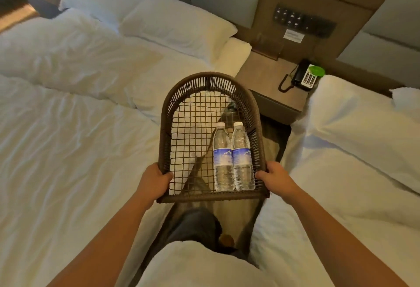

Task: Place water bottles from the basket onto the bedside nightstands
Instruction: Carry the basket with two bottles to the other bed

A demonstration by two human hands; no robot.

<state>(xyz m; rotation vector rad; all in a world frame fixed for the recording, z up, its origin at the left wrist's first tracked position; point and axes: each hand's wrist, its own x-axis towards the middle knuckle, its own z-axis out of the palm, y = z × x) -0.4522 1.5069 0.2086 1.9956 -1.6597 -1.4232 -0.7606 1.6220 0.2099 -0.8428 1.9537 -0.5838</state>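
Here, your two water bottles (234,157) lie side by side, touching, against the right wall of the wicker basket (211,132); they look full, so fairly heavy, smooth and prone to roll, best gripped around the blue labels, whose print is unreadable. Your left hand (154,181) and right hand (275,178) each clasp a basket side, with the nightstand (268,82) ahead between the beds.

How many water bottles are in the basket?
2: left bottle and right bottle, lying side by side at the right of the basket. None appear hidden.
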